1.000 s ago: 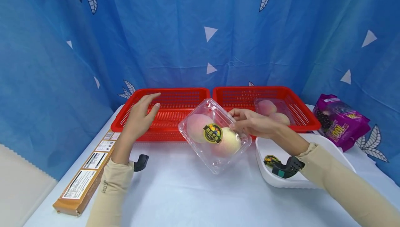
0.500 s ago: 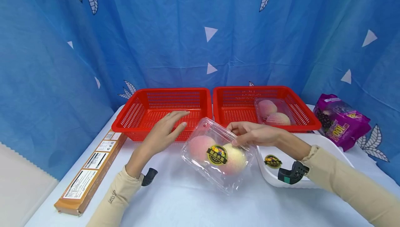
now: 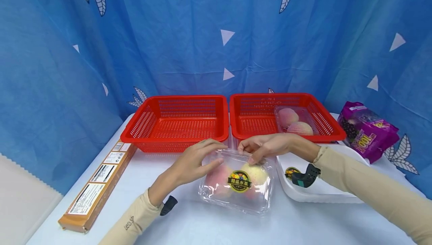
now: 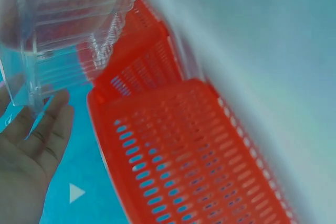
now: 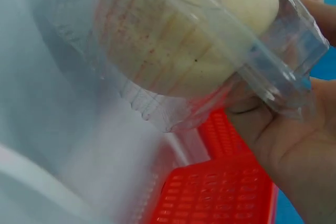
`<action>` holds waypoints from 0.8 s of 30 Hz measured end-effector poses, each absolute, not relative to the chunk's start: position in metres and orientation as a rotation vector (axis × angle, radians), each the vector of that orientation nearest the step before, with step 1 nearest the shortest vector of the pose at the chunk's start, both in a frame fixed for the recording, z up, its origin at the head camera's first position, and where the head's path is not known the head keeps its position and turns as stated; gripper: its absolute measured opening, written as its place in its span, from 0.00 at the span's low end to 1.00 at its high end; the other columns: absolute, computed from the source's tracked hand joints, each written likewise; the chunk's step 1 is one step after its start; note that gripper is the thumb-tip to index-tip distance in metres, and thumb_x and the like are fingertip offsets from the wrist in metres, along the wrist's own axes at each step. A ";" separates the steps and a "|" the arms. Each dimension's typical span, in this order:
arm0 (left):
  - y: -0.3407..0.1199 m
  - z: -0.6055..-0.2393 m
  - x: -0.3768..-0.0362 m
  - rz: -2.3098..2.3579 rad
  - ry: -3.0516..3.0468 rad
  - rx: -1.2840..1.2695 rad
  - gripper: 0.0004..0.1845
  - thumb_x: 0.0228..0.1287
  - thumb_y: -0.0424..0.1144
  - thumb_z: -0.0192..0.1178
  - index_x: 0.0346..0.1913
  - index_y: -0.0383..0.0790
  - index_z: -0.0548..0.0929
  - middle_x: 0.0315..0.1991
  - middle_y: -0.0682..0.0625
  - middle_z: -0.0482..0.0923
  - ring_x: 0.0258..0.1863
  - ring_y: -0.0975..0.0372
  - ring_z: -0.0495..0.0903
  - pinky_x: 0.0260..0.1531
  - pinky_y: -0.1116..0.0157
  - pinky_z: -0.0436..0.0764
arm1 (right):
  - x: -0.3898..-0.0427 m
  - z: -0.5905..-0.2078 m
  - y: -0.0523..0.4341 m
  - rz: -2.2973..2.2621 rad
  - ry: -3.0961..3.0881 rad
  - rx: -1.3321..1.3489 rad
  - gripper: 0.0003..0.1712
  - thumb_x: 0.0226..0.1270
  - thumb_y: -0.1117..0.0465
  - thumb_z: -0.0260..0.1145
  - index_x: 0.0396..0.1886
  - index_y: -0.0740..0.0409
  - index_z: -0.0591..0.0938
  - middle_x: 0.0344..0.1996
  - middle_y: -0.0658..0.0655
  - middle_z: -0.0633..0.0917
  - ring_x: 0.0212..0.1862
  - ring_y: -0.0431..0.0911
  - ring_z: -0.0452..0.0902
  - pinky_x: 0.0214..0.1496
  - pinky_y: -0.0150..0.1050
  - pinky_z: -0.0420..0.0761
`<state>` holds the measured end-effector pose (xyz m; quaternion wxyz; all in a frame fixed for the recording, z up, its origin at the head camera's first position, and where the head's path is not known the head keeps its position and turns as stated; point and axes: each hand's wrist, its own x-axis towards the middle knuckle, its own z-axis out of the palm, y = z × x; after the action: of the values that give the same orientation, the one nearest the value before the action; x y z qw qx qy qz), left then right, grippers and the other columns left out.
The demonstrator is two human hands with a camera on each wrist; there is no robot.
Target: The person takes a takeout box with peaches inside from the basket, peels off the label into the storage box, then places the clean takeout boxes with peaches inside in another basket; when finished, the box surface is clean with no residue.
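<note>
Pinching the back edge of a clear box (image 3: 237, 196) near its right end, the right hand (image 3: 271, 147) holds it above the tabletop (image 3: 189, 224), two peaches (image 3: 218, 179) inside. The left hand (image 3: 192, 162) reaches the box's left back corner with fingers outstretched and thumb apart; whether it bears any weight, I cannot tell. Behind stand a red left basket (image 3: 175, 146) and a red right basket (image 3: 248, 106), with a white tub (image 3: 324, 198) just beside the box.
</note>
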<state>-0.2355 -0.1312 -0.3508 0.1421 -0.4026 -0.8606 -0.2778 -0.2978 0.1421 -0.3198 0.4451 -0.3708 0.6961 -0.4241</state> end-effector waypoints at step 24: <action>-0.131 -0.376 -0.240 -0.733 -2.730 -1.019 0.34 0.58 0.67 0.58 0.65 0.57 0.72 0.56 0.59 0.74 0.56 0.66 0.72 0.52 0.56 0.76 | -0.295 -0.309 0.126 -0.583 2.362 -1.059 0.15 0.59 0.65 0.61 0.47 0.59 0.78 0.38 0.52 0.80 0.40 0.44 0.73 0.44 0.37 0.77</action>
<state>-0.2398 -0.1311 -0.3758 0.0682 -0.3384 -0.9064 -0.2433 -0.2951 0.1262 -0.3094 0.2419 -0.3874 0.8637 -0.2131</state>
